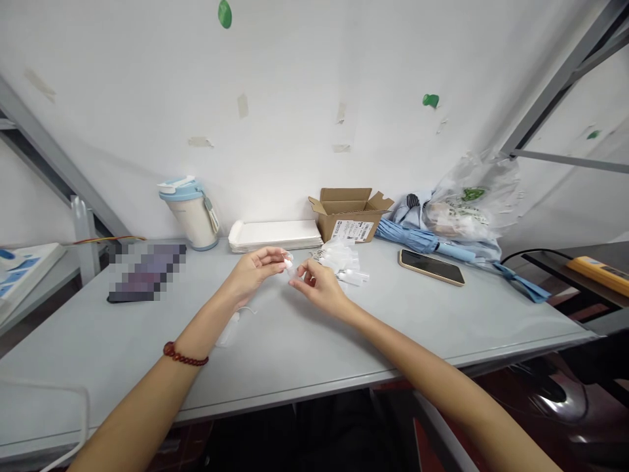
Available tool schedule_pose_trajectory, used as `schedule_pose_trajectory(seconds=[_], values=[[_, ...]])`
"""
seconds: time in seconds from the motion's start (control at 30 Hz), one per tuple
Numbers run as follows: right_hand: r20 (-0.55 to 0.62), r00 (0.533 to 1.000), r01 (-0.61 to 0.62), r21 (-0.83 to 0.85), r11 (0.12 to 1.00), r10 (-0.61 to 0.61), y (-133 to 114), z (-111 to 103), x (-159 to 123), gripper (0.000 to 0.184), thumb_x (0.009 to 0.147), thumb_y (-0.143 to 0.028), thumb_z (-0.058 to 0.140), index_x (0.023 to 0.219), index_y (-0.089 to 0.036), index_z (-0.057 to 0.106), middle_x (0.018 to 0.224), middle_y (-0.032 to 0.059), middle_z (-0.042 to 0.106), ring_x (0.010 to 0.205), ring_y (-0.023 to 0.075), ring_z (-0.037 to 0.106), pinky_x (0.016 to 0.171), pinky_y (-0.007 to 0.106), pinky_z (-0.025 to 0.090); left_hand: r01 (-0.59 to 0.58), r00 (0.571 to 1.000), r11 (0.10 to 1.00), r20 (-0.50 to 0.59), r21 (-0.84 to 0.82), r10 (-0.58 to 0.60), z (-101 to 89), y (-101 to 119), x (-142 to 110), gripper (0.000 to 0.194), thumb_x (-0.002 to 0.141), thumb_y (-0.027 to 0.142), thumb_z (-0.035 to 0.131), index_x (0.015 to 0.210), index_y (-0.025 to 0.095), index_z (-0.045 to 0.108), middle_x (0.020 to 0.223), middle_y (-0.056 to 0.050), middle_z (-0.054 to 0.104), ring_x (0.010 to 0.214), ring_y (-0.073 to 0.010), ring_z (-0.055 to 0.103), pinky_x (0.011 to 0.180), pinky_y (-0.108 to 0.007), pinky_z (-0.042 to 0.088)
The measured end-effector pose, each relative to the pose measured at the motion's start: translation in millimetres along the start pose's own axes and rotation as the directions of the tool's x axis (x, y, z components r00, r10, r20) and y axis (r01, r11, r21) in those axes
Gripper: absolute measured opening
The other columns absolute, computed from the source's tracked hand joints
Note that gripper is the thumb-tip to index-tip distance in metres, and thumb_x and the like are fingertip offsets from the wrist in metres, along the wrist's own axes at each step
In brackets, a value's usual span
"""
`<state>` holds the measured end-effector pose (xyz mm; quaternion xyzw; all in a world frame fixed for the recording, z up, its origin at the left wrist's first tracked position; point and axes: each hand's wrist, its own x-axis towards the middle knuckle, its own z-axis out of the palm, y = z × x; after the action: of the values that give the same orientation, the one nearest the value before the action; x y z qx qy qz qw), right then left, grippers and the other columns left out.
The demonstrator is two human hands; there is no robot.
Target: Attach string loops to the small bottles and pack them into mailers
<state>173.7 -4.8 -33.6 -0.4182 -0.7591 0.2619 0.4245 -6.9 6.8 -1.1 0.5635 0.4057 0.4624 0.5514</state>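
Observation:
Between my two hands is a small translucent plastic bottle (291,268) with a white top, held just above the desk. My left hand (260,270) pinches it at the white top. On the clear body, my right hand (318,283) has its thumb and fingers closed. A pile of similar small clear bottles (339,257) lies just beyond my right hand. Another clear bottle (227,331) lies on the desk beside my left wrist, partly hidden by it, with a thin white strip near its top.
Along the wall stand a cream and blue tumbler (192,213), a stack of white envelopes (275,235) and an open cardboard box (351,219). A blue umbrella (413,235), a plastic bag (472,203) and a phone (432,267) are at right. A pixelated dark object (147,274) lies left.

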Motion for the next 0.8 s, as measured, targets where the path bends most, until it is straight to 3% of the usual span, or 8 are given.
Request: schedule_pose_trajectory(seconds=[0.2,0.47,0.63,0.8], values=[[-0.019,1.000,0.024,-0.003,1.000,-0.024,-4.5,0.6,-0.5,0.018,0.077,-0.031,0.062,0.076,-0.020,0.048,0.059,-0.0062,0.047,0.049,0.0087,0.042,0.051,0.021,0.033,0.001,1.000,1.000,0.027,-0.011,-0.001,2.1,2.7,-2.0,0.031,0.066,0.030,0.076,0.094,0.019,0.069,0.098,-0.006,0.069,0.094,-0.0199,0.060,0.088,-0.034,0.044],[-0.007,0.998,0.056,-0.075,0.996,-0.056,-3.5,2.3,-2.5,0.018,0.078,-0.029,0.061,0.076,-0.020,0.047,0.066,-0.0045,0.050,0.050,0.0079,0.042,0.051,0.021,0.033,-0.004,0.996,0.993,-0.089,0.118,0.014,7.3,3.0,-1.8,0.027,0.060,0.036,0.078,0.078,0.018,0.069,0.087,-0.004,0.068,0.080,-0.0179,0.059,0.079,-0.033,0.044],[-0.003,1.000,0.023,0.005,1.000,-0.023,-4.3,1.9,-3.2,0.019,0.078,-0.031,0.061,0.074,-0.020,0.046,0.065,-0.0044,0.050,0.050,0.0084,0.044,0.051,0.022,0.034,-0.026,0.998,0.992,-0.048,0.123,0.032,4.8,5.3,-3.3,0.027,0.062,0.032,0.077,0.086,0.021,0.069,0.093,-0.004,0.069,0.093,-0.0205,0.060,0.088,-0.035,0.042],[-0.012,1.000,-0.005,0.022,1.000,0.005,-5.5,1.7,-2.7,0.022,0.078,-0.033,0.062,0.070,-0.020,0.047,0.063,-0.0041,0.050,0.051,0.0089,0.044,0.051,0.022,0.033,-0.027,1.000,0.993,0.003,0.117,0.026,6.3,8.1,-5.4,0.021,0.068,0.027,0.070,0.089,0.021,0.070,0.094,-0.003,0.069,0.092,-0.0192,0.060,0.089,-0.034,0.042]])
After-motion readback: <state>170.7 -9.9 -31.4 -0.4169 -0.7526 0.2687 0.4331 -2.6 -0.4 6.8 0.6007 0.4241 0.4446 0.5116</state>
